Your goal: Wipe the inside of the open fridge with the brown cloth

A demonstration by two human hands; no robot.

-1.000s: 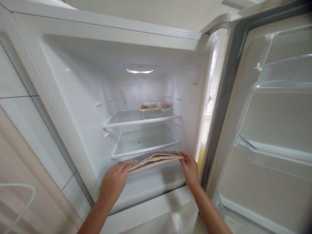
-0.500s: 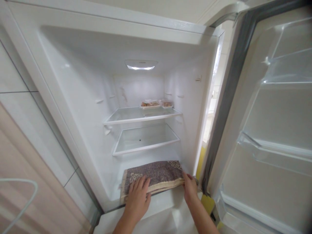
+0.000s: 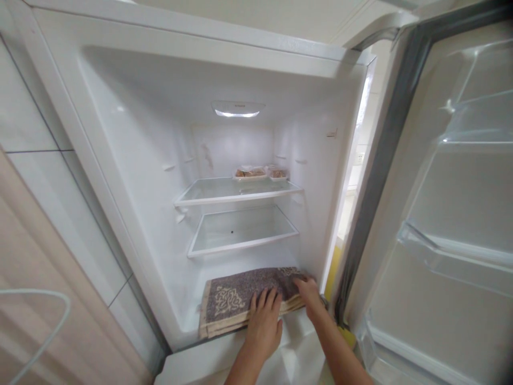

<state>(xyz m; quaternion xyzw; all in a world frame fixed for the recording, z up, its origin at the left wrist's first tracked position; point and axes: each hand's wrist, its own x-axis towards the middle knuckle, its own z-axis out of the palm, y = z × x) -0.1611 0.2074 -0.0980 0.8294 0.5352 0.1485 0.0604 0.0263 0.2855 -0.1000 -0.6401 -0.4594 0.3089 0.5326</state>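
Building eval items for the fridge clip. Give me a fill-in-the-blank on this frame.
1. The left hand and right hand both touch the folded cloth, which lies ____ the lower shelf.
2. The food trays sit at the ____ of the upper shelf.
3. The fridge door stands ____.
Missing words: below; back; open.

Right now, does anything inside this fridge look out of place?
Yes: a folded patterned towel lies on the fridge floor, left hand flat on it, right hand at its edge. Cloth looks odd in a fridge.
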